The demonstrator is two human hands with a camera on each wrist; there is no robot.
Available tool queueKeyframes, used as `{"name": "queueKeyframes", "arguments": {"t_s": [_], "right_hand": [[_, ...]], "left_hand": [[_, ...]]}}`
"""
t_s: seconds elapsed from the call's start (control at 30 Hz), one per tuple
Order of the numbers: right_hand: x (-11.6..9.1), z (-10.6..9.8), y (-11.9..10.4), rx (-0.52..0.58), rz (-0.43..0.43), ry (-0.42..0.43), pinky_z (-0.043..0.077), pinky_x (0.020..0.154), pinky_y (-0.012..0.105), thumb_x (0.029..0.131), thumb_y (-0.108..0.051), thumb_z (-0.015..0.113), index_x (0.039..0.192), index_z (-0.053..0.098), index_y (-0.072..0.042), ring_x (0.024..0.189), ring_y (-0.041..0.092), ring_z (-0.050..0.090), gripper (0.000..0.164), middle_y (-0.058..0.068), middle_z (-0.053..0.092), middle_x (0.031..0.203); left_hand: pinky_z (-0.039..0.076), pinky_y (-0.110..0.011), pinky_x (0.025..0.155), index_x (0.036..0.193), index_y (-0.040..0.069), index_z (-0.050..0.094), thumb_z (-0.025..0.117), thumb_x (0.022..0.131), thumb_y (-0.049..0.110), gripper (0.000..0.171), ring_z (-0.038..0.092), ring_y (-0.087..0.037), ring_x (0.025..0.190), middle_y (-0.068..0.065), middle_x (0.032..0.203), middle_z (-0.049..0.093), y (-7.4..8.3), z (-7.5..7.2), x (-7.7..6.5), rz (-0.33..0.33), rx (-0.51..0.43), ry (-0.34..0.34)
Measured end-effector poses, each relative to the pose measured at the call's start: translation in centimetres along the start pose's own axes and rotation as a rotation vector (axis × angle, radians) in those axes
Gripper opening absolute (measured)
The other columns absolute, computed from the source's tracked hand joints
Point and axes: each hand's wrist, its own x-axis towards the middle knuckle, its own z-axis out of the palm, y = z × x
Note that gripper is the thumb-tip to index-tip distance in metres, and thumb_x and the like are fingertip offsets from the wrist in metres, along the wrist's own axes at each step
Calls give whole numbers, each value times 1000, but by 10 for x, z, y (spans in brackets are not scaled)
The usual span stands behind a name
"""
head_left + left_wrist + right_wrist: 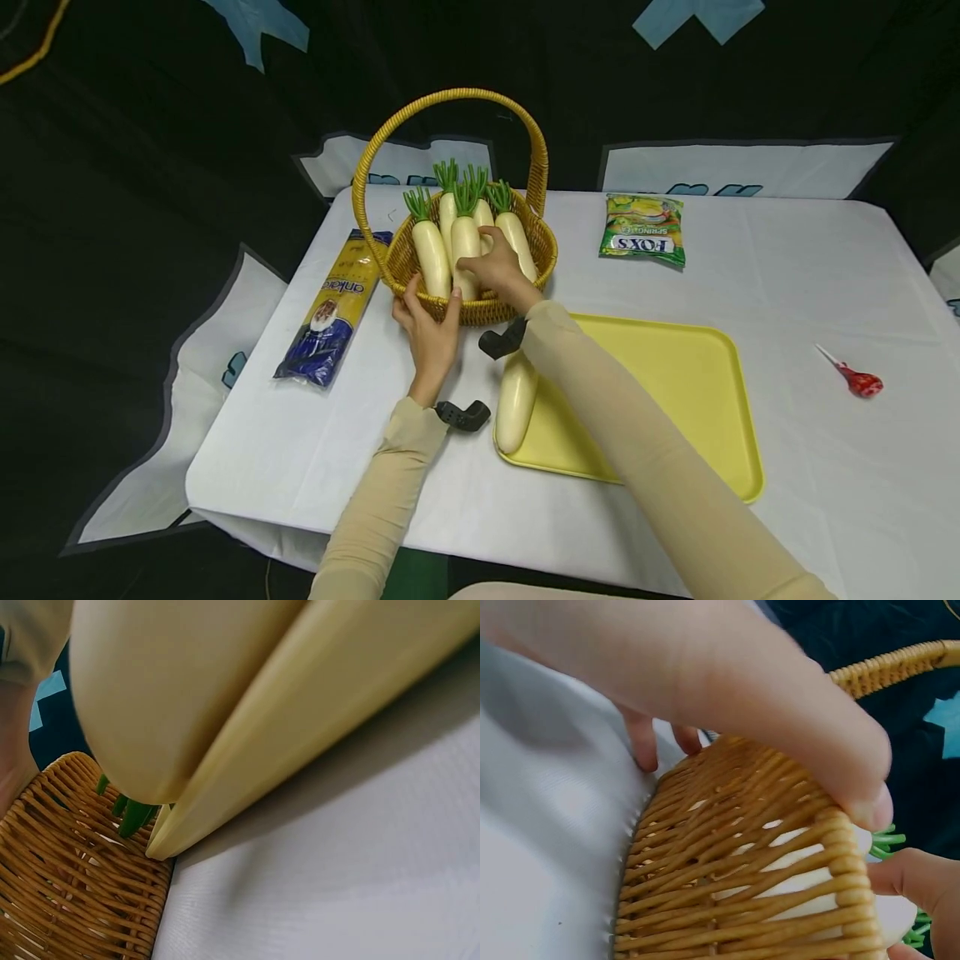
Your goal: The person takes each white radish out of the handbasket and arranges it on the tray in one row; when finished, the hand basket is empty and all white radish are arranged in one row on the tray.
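A wicker basket point(486, 312) with an arched handle holds several white radishes point(431, 250) with green tops, standing upright. My right hand point(501, 268) reaches over the front rim and grips the front middle radish point(465, 237). My left hand point(432, 337) holds the near side of the basket. The right wrist view shows the left thumb point(855, 787) over the rim, other fingers low on the outer wall. Another white radish point(516, 408) lies on the left edge of a yellow tray point(675, 392), its upper end hidden by the right wrist; the left wrist view shows it close up.
A yellow and blue pasta packet point(333, 308) lies left of the basket. At the back right is a green Fox's bag point(642, 229). A red lollipop point(858, 381) lies far right on the white-covered table point(817, 467). The basket's tall handle point(465, 93) arches above the radishes.
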Motion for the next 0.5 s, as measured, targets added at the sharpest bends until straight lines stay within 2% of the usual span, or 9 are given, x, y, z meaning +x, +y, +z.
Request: {"name": "queueKeyframes", "arguments": {"t_s": [0.1, 0.3, 0.5], "right_hand": [[1, -2, 0, 71, 27, -13, 52, 73, 37, 79, -15, 67, 139, 29, -23, 89, 21, 55, 72, 12, 40, 137], [2, -4, -2, 216, 55, -31, 53, 75, 39, 81, -13, 65, 139, 30, -24, 101, 28, 58, 69, 13, 36, 137], [3, -6, -1, 273, 61, -16, 51, 79, 45, 82, -15, 64, 139, 29, -24, 96, 29, 60, 67, 15, 39, 134]], "left_hand": [[35, -55, 94, 138, 33, 23, 50, 79, 64, 71, 31, -41, 124, -18, 144, 3, 0, 0, 0, -2, 3, -4], [35, -56, 95, 138, 32, 23, 51, 79, 63, 72, 29, -43, 125, -19, 144, 4, 1, 0, 1, -5, 13, -3], [34, -56, 95, 138, 32, 23, 53, 79, 62, 73, 28, -43, 126, -19, 144, 5, 1, 0, 0, -15, 16, 3]]}}
